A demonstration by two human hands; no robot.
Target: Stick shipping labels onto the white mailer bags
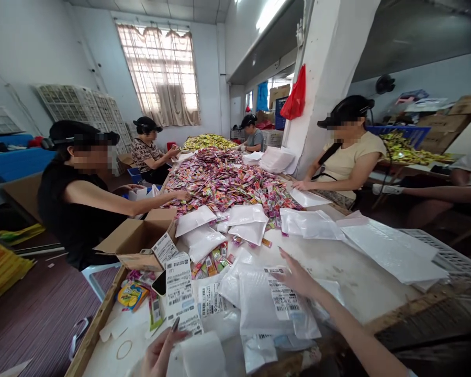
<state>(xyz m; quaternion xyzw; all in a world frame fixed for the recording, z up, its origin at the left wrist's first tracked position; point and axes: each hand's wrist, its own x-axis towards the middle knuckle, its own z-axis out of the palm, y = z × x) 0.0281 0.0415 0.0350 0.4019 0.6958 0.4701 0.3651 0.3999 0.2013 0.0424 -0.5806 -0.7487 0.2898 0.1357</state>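
Observation:
My right hand (297, 273) reaches over a white padded mailer (255, 298) at the front of the table. Its fingers are stretched out at the printed shipping label (286, 296) on that mailer. At the lower edge of the view my left hand (161, 350) is closed, its fingers pressed together. A thin dark tip sticks up from them; I cannot make out what it belongs to. Beside that hand lies a blank white sheet or roll (203, 356). Just beyond it a strip of printed labels (179, 288) runs up to an open cardboard box (141, 235).
A large heap of small colourful packets (227, 178) covers the table's middle. More white mailers (245, 222) lie before it, with a stack of flat mailers (388, 248) at right. Several people sit around the table; one person's arm (141, 203) reaches into the heap.

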